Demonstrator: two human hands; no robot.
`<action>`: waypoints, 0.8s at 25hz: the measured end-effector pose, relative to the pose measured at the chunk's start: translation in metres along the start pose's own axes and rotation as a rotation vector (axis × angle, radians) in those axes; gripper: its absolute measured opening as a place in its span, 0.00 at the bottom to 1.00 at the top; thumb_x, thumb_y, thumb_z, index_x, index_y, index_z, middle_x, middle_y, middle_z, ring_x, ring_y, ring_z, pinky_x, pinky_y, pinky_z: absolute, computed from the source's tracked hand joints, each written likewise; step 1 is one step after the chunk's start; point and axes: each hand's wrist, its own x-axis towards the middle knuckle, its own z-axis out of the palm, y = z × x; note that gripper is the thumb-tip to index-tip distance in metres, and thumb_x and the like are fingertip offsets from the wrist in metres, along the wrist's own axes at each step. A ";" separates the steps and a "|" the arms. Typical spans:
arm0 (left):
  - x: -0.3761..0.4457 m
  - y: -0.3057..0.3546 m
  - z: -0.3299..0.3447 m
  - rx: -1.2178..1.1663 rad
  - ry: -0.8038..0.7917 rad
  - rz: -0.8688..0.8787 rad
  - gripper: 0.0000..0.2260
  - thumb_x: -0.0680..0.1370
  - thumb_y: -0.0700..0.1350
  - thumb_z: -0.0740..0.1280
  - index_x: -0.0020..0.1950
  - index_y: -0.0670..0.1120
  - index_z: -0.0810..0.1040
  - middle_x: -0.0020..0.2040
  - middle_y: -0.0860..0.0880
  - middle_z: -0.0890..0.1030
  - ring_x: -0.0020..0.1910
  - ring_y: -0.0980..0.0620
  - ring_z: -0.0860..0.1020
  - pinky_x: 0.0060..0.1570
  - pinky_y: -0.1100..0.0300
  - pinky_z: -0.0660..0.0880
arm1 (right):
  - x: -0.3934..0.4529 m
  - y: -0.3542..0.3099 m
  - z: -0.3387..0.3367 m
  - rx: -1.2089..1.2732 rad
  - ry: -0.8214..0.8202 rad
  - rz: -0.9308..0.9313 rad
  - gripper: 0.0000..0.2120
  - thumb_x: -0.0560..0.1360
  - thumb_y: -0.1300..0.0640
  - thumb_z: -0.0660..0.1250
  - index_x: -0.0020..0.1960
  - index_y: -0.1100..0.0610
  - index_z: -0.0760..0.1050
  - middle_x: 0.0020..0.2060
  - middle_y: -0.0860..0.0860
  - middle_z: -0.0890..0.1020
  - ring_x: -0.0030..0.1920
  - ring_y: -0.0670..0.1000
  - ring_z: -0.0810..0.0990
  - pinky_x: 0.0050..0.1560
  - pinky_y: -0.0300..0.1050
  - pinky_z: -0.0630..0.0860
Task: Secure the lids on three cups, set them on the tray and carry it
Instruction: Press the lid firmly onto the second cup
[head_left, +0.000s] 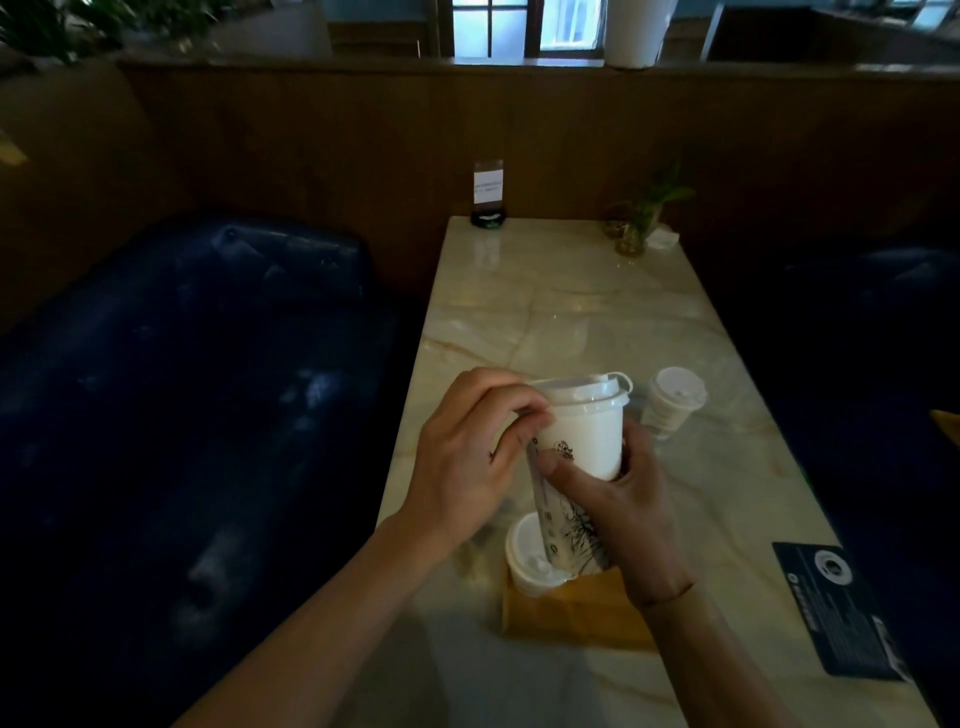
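1. Nearest the camera: brown tray (571, 613) on the marble table (571, 312), one lidded cup (530, 561) standing at its far left corner.
2. Right hand (623, 499) wraps the held cup (587, 441) low on its wall; cup raised above the tray, long axis tilted, top leaning away.
3. Left hand (467, 457) pinches the lid (587, 392) at its near-left rim; far-right edge looks unseated, so the press belongs there.
4. Third cup (672, 402) stands right, apart.
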 end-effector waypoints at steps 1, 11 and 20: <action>-0.001 -0.002 0.001 0.017 -0.007 -0.001 0.09 0.80 0.45 0.68 0.50 0.40 0.82 0.48 0.45 0.79 0.48 0.53 0.79 0.52 0.64 0.77 | 0.001 0.001 0.002 0.023 0.004 0.027 0.44 0.55 0.47 0.84 0.65 0.56 0.69 0.50 0.56 0.84 0.46 0.51 0.87 0.39 0.42 0.83; 0.002 -0.001 0.008 0.138 -0.037 0.115 0.05 0.80 0.46 0.67 0.51 0.45 0.79 0.51 0.52 0.74 0.46 0.52 0.77 0.46 0.53 0.78 | 0.005 0.003 0.019 -0.217 0.149 -0.068 0.40 0.54 0.40 0.78 0.60 0.54 0.71 0.50 0.52 0.83 0.48 0.52 0.84 0.46 0.58 0.82; -0.002 -0.003 0.003 0.001 -0.001 0.059 0.06 0.81 0.47 0.69 0.52 0.45 0.79 0.51 0.52 0.76 0.47 0.50 0.80 0.48 0.53 0.79 | -0.001 -0.006 0.011 -0.165 0.089 -0.003 0.37 0.54 0.42 0.82 0.58 0.54 0.74 0.48 0.53 0.84 0.46 0.55 0.85 0.45 0.60 0.83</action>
